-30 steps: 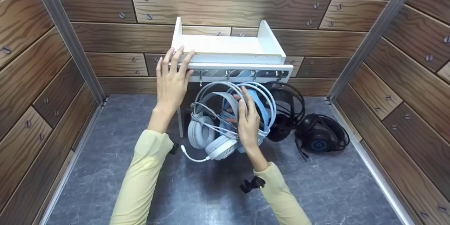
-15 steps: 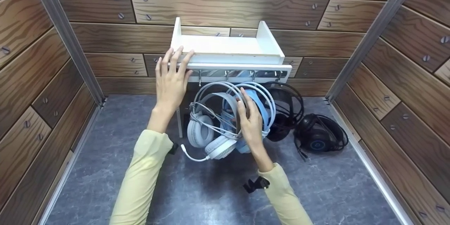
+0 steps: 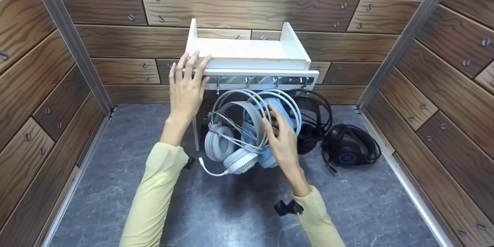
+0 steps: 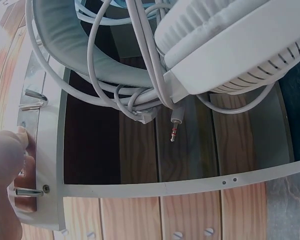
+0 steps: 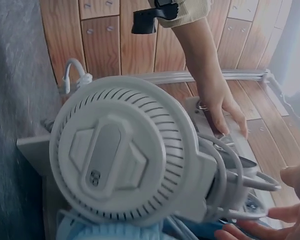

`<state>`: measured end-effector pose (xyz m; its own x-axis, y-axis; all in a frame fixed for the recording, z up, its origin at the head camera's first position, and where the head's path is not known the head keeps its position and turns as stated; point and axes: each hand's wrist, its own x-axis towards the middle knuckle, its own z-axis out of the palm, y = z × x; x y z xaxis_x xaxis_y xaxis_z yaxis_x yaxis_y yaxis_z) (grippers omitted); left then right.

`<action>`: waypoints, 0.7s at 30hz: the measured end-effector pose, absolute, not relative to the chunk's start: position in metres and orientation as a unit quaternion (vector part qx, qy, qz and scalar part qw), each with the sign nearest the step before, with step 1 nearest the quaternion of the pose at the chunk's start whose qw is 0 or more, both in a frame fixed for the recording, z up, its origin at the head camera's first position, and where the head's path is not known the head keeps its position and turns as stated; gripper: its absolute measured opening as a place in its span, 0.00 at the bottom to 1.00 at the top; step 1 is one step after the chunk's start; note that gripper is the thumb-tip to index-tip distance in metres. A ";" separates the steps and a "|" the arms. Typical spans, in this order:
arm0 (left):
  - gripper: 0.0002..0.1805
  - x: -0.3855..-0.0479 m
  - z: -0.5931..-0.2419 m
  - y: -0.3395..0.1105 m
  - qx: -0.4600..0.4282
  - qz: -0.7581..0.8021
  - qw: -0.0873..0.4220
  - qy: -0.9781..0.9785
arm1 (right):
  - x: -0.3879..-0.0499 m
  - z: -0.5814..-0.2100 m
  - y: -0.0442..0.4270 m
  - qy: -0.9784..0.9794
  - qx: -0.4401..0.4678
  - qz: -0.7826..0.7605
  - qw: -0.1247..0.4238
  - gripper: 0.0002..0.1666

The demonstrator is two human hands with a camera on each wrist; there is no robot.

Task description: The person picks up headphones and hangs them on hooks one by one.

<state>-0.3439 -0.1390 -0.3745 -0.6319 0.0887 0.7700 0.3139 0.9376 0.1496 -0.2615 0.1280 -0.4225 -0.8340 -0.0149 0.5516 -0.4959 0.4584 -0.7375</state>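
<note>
Hold the white plastic headset point(image 3: 240, 162), likely light and springy, by its grey headband point(image 4: 70, 47); the right hand point(image 3: 283, 139), partly hidden, seems parted, the left hand point(image 3: 185, 94) spread on the white hook rack point(image 3: 247, 49).

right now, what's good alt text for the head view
A person's left hand rests on a white rack; the right hand is beside a white headset and in front of a blue headset, both below hooks; two black headsets are further right.
</note>
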 end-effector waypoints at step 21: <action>0.29 -0.344 -0.375 -0.141 -0.118 -0.143 0.411 -0.892 | -0.246 -0.418 0.232 -0.725 0.124 0.452 0.505 0.08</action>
<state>-0.3443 -0.1406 -0.3750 -0.6338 0.0921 0.7680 0.3274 0.9315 0.1585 -0.2464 0.2315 -0.4182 -0.4585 0.2769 0.8445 -0.6365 0.5609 -0.5295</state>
